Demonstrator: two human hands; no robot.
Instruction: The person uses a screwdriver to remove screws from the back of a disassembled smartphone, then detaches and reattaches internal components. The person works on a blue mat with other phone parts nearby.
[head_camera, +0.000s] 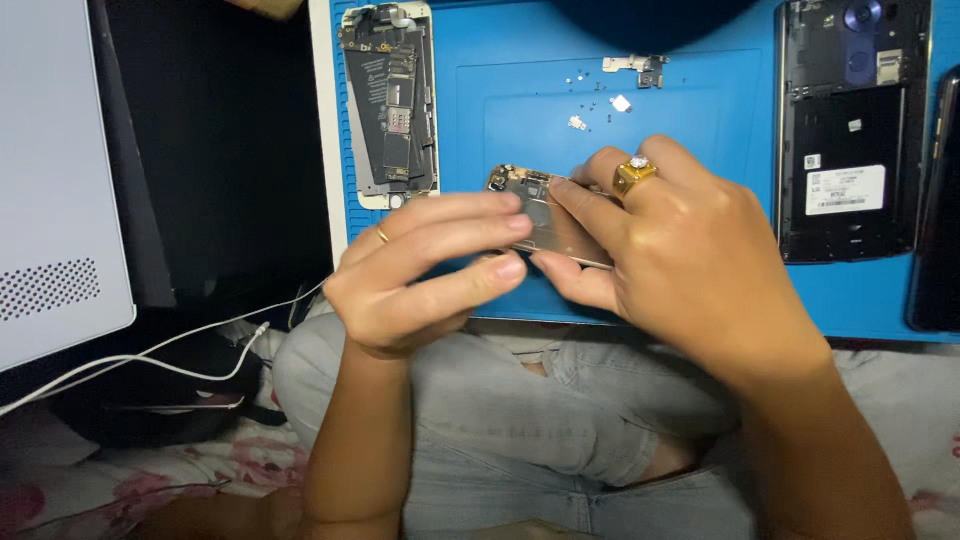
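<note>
- Blue is the colour of the work mat (700, 90) in the head view; it lies on the tabletop and carries the phone parts.
- Both hands hold one small metal phone frame (545, 215) just above the near edge of the mat, in the middle of the view.
- The left hand (420, 275) has its grip clenched on the left side of the frame, fingers on top and below. A thin ring sits on one finger.
- The right hand (690, 260) has its grip pinched on the right side of the frame. It wears a big gold ring (634, 173).
- An opened phone (392, 105) lies at the far left of the mat, and its inner boards show.
- A black phone shell (852, 125) with its back off lies at the far right, with a white sticker inside it.
- Tiny screws and small parts (615, 100) lie loose on the mat past the hands.
- The hands hide most of the frame, so only its top left corner is clear.
- A dark flat thing (938, 200) is cut off at the right edge, and I cannot tell what it is.
- A white box (55, 170) stands at the left, and white cables (180, 350) run below it.
- Grey trousers (520, 420) and a flowered cloth (200, 470) show at the bottom.
</note>
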